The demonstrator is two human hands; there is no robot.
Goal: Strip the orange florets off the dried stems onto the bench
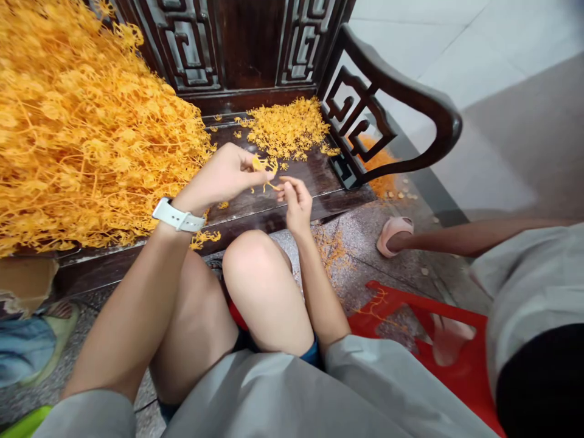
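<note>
My left hand (235, 172), with a pale watch band at the wrist, pinches a small orange plastic piece (261, 163) with thin curled prongs. Just to its right, my right hand (296, 201) has its fingertips closed on the end of a thin orange strand (274, 186) by that piece. Both hands are over the front of a dark wooden bench (314, 176). Left of them rises a large heap of orange branched pieces (109, 134). Beyond the hands lies a smaller pile of short orange pieces (289, 128).
The bench has a carved backrest (250, 45) and a curved armrest (410, 97) at the right. Orange scraps (335, 252) lie on the floor. A red plastic stool (460, 365) and another person's leg (447, 238) are at the right. A cardboard box (30, 280) stands at the left.
</note>
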